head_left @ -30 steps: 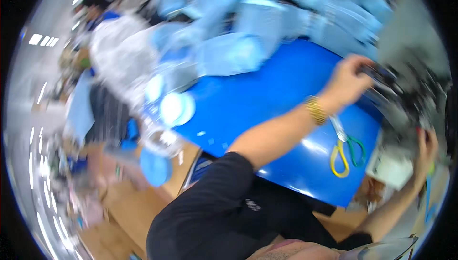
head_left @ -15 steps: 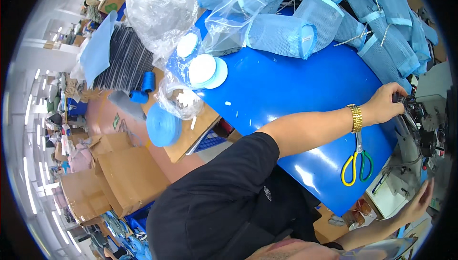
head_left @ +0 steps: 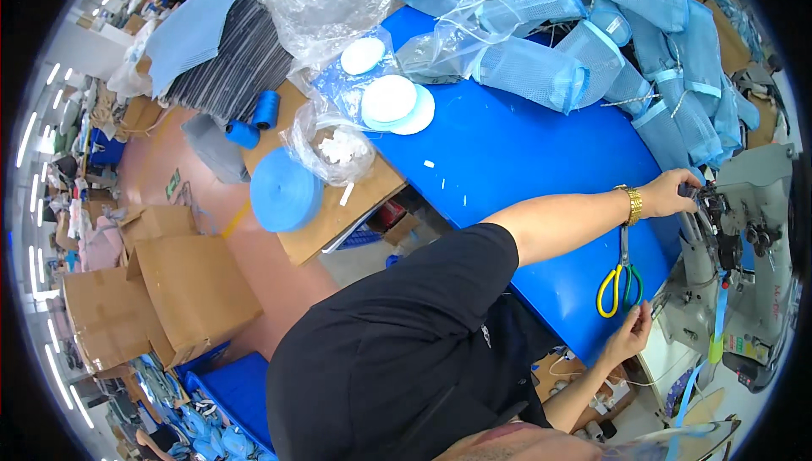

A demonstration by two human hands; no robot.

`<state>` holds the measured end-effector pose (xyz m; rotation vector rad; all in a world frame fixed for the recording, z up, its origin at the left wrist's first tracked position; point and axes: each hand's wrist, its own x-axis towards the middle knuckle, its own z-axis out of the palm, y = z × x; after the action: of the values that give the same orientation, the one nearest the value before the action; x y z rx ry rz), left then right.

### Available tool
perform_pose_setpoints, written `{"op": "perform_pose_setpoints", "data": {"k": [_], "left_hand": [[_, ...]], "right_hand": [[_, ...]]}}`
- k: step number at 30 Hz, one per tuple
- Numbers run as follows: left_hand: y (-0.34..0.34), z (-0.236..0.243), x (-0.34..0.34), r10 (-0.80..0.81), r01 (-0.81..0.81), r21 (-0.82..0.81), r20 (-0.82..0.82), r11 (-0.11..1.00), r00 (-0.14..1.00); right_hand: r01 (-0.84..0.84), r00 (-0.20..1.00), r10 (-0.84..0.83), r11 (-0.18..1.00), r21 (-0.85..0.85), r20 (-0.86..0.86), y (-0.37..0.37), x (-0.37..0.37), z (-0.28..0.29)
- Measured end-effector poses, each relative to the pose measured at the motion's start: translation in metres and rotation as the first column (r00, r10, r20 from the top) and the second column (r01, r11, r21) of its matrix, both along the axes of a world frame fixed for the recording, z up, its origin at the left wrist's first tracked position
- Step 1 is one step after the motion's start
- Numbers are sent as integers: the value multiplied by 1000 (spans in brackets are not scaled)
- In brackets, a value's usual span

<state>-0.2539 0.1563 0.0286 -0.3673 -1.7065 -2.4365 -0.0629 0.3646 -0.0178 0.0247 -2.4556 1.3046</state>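
1. Okay, right hand [head_left: 628,334] nearest, by the edge of the blue table [head_left: 524,169]; fingers bent loosely inward, any pinch too small to make out.
2. Just past those fingertips, scissors [head_left: 624,260] on the table, handles toward right hand, long axis running away to left wrist (right hand clearly nearer the handles).
3. Farther, left hand [head_left: 674,194] against grey sewing machine [head_left: 761,175]; fingers curled at its dark fittings, grip unclear.
4. Beyond, heaped light-blue mesh bags [head_left: 526,74].
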Motion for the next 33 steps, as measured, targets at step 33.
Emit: {"op": "perform_pose_setpoints", "data": {"k": [33], "left_hand": [[1, -7, -1, 3, -2, 15, -24, 1000, 1000]], "right_hand": [[91, 995, -95, 990, 106, 34, -16, 15, -10]]}}
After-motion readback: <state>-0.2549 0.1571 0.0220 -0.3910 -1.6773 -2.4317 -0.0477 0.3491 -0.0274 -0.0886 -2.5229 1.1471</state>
